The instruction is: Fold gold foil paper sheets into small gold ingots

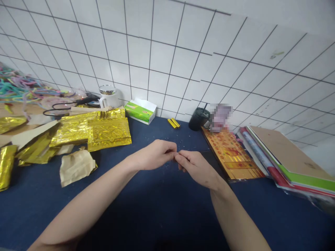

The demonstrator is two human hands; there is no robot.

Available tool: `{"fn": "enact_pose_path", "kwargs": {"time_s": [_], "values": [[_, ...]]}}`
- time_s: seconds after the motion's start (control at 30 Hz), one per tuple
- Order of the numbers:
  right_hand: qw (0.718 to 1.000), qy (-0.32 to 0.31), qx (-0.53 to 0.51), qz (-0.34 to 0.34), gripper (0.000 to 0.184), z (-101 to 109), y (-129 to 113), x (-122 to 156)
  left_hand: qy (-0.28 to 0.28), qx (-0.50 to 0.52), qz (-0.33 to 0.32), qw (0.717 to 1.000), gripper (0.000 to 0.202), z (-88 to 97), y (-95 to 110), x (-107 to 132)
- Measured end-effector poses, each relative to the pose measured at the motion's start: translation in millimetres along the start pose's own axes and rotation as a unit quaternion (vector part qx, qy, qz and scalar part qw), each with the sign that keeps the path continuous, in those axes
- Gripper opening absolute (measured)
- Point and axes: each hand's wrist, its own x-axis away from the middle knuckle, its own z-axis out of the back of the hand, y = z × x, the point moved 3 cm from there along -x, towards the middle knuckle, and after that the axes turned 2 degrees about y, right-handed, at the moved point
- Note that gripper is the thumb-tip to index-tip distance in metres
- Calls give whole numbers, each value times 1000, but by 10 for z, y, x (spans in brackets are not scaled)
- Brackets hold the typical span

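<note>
My left hand (pixel 158 155) and my right hand (pixel 195 165) meet over the dark blue table (pixel 157 205), fingertips pinched together. Whatever lies between the fingers, if anything, is too small or hidden to make out. Beyond the hands, a small folded gold piece (pixel 173 123) rests on the table. Shiny gold foil sheets (pixel 110 132) lie in a stack to the left of my left hand. Closer to me on that side is a crumpled beige paper (pixel 76 167). To the right of my right hand is an orange and gold printed pack (pixel 232 151).
Along the white tiled wall stand a white mug (pixel 108 97), a green tissue pack (pixel 141 111) and a dark cup with a straw (pixel 199 118). Piled books and folders (pixel 293 157) take up the right side. Colourful cords (pixel 23 85) heap at far left.
</note>
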Motion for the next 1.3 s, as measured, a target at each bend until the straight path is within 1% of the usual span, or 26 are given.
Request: {"fn": "enact_pose_path", "kwargs": {"time_s": [0.07,0.17,0.3,0.43,0.5,0.6,0.67,0.7,0.73,0.77,0.83,0.9,0.97,1.07,1.13,1.23,1.3], "values": [[999,-28,-36,-8,37,-35,19,-7,-2,5,-16,1000,20,-48,19,5],[999,-29,-33,-22,34,-29,26,3,22,-3,-29,999,22,-6,-21,1],[999,-7,18,-28,36,54,-2,35,79,-15,-25,996,25,153,-146,-16],[995,33,96,9,38,78,-27,43,96,1,-14,995,27,231,-243,-32],[984,67,162,34,40,45,-21,38,100,10,-11,995,26,236,-265,-39],[953,127,268,62,45,-30,1,36,106,36,-1,994,24,231,-286,-51],[935,159,309,70,46,-63,4,41,103,83,13,991,25,221,-300,-60],[932,169,314,70,45,-66,-3,46,99,117,21,988,25,215,-306,-64],[933,172,308,67,45,-61,-16,53,95,154,28,983,25,210,-308,-67],[941,167,288,62,43,-49,-33,59,91,191,32,977,25,205,-305,-68],[965,145,214,47,37,-10,-77,75,81,250,31,964,25,198,-278,-63],[985,120,119,30,31,30,-116,89,73,281,24,957,22,193,-225,-49],[993,108,45,11,30,56,-134,98,65,291,22,954,19,186,-161,-32],[994,107,-21,-12,35,63,-121,100,66,300,23,951,15,180,-67,-8],[991,112,-61,-26,36,58,-99,99,77,308,17,948,19,184,-19,6],[983,113,-135,-44,38,49,-71,99,99,316,-3,943,23,197,25,22],[974,107,-195,-46,39,40,-59,97,104,313,-18,944,20,204,40,30]]}}
